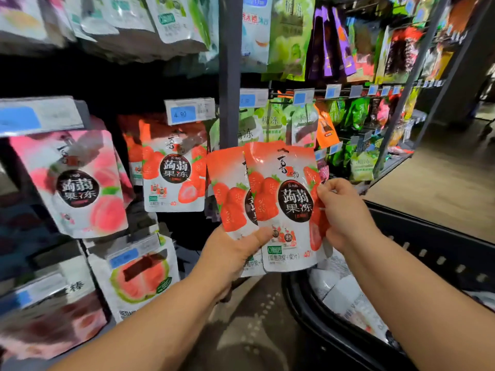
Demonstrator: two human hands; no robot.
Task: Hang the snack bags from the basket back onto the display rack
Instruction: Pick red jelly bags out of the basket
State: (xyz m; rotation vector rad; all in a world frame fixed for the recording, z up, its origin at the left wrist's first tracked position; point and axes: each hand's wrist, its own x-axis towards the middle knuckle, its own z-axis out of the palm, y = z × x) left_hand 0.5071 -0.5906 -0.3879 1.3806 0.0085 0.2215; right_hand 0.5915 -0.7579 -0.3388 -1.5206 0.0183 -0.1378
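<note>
Two red-and-white strawberry jelly bags overlap in mid-air before the rack: a front bag (286,210) and a rear bag (227,199). My left hand (235,253) grips both from below, thumb across the front bag's lower part. My right hand (345,212) pinches the front bag's right edge. Matching strawberry bags (172,170) hang on the rack under a blue price tag (184,112). The black basket (428,245) sits low on the right, with white bags (345,293) inside.
Peach bags (80,183) and guava bags (139,277) hang left of the strawberry row. A grey upright post (229,76) divides the rack; green and orange bags (302,121) hang right of it. Wooden floor (442,183) lies beyond the basket.
</note>
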